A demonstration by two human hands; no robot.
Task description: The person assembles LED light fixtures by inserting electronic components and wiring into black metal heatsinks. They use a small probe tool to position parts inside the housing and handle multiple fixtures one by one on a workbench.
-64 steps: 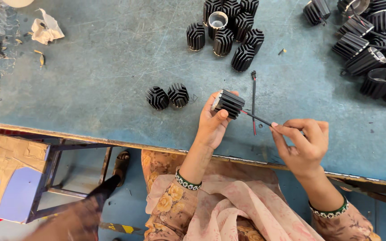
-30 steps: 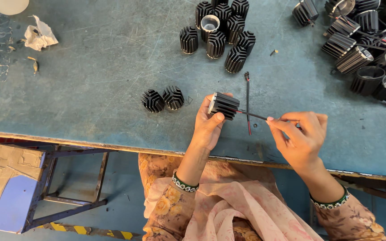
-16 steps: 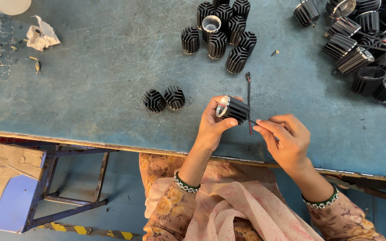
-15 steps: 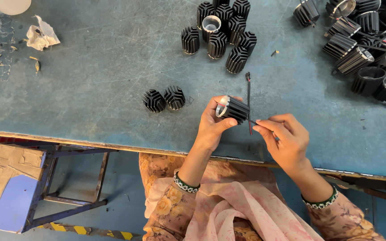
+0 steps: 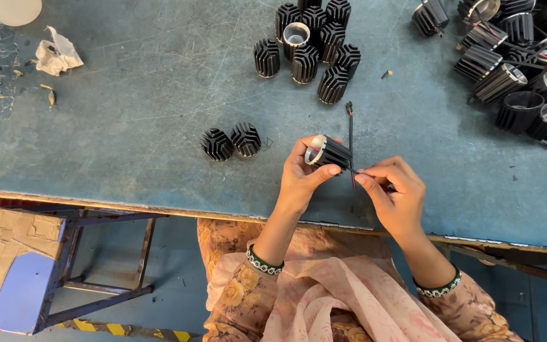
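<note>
Your left hand (image 5: pixel 302 174) is closed round a black finned heatsink (image 5: pixel 329 152) w/ silver rim, held above the workbench's (image 5: pixel 128 114) near edge. Your right hand (image 5: pixel 395 196) pinches its thin wire (image 5: pixel 351 136) right at the heatsink's end, so wiring looks mid-step. Two finned pcs (image 5: pixel 230 141) sit just left; batch (image 5: pixel 308 41) at far edge; wired units (image 5: pixel 514 69) fill the far right corner.

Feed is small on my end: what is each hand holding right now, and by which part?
Left hand grips the black finned cylinder around its ribbed side. Right hand pinches the thin wire near its lower end.
</note>
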